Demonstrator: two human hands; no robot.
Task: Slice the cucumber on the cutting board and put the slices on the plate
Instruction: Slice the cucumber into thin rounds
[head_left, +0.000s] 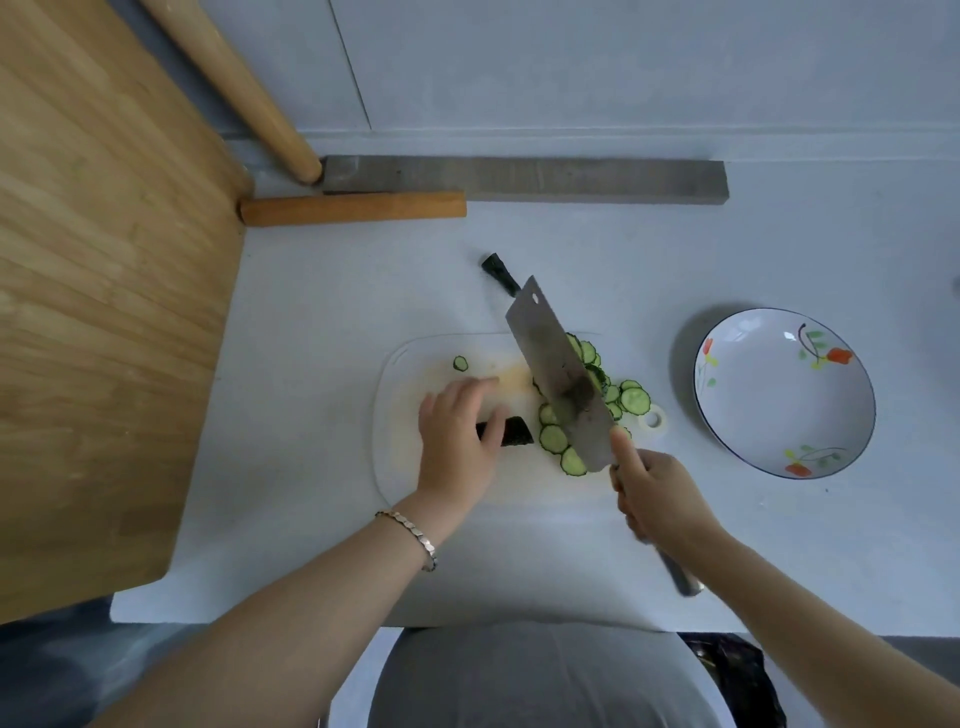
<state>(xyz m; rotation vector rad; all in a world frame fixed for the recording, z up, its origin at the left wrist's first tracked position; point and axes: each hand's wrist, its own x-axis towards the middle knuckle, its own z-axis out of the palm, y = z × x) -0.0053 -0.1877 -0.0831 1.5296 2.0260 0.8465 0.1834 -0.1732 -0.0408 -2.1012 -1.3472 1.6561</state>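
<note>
On the white cutting board (400, 457) lies a short dark-green cucumber stub (517, 432). My left hand (460, 434) presses down on its left part. My right hand (660, 499) grips the handle of a wide cleaver (558, 374), whose blade is raised and tilted over the board's right half. Several thin cucumber slices (634, 397) lie in a heap to the right of and under the blade, and one lone slice (460, 363) sits near the board's far edge. The white flower-painted plate (784, 392) stands empty to the right of the board.
A black-handled object (500, 273) lies beyond the cleaver's tip. A grey bar (524, 179) and an orange wooden block (353, 208) lie at the back. A large wooden board (104, 291) covers the left, with a wooden leg (249, 98) behind it. The counter's front edge is near my body.
</note>
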